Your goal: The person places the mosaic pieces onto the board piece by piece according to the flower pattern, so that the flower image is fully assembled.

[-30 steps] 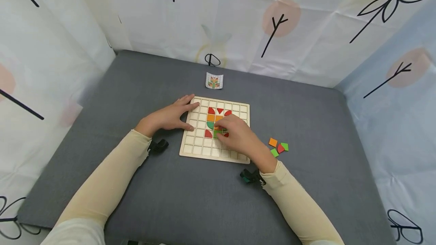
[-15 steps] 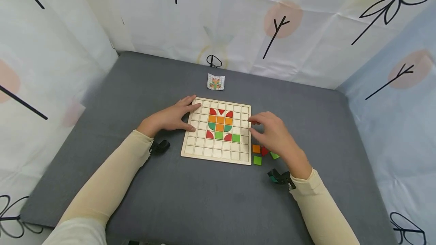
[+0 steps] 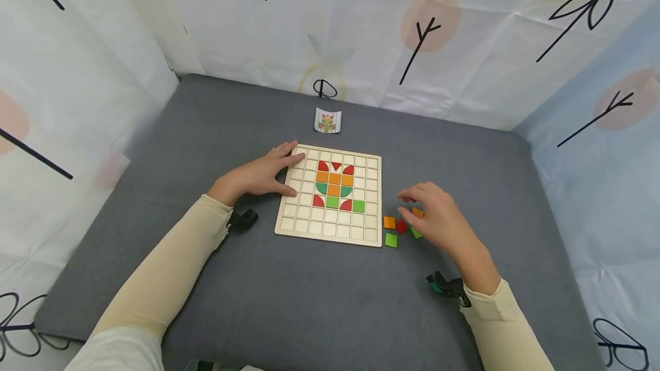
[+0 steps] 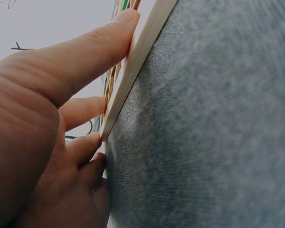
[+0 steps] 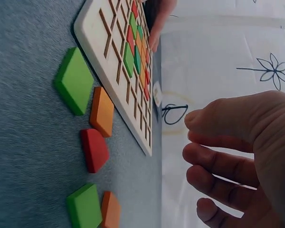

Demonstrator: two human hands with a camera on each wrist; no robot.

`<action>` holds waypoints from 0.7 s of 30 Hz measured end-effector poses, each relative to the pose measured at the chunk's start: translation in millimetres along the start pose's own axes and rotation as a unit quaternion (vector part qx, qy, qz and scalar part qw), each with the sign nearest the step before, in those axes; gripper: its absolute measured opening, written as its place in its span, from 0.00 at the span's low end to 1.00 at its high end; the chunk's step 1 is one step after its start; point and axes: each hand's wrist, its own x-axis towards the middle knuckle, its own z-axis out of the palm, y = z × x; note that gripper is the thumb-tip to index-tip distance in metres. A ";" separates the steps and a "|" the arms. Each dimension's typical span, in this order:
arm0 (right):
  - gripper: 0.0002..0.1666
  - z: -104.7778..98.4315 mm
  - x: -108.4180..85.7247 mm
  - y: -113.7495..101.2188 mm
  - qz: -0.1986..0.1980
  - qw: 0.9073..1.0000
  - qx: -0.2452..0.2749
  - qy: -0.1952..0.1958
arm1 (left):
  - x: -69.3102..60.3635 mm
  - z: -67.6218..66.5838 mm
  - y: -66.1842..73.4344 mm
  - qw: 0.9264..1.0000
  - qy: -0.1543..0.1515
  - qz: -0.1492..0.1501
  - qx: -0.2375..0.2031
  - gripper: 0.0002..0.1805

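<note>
A wooden grid board lies on the grey table, with red, orange and green pieces set in its middle cells. My left hand rests at the board's left edge, thumb and fingertips touching the frame and outer cells. Right of the board my right hand hovers with relaxed, parted fingers and nothing between them. Below and beside it lie loose pieces: an orange square, a green square, a red piece, another green piece and another orange one.
A small pattern card lies beyond the board, close to the table's back edge. White printed cloth hangs behind the table and at both sides.
My right hand has moved from the board's middle to the loose pieces at the right. A green square now sits in the board's right part. The left hand has stayed put.
</note>
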 end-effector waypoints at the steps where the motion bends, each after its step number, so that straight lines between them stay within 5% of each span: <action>1: 0.14 0.7 -3.7 0.0 0.001 1.000 0.000 0.003 | 0.0 0.2 0.0 1.000 0.000 0.000 -0.001 0.58; 10: 0.14 12.9 -32.4 -3.4 -0.003 1.000 -0.004 0.004 | 2.1 1.3 -1.6 1.000 0.000 0.000 0.002 0.58; 21: 0.16 28.7 -45.6 -10.6 -0.004 1.000 -0.009 -0.017 | 1.9 0.2 -1.4 1.000 0.001 -0.004 0.002 0.58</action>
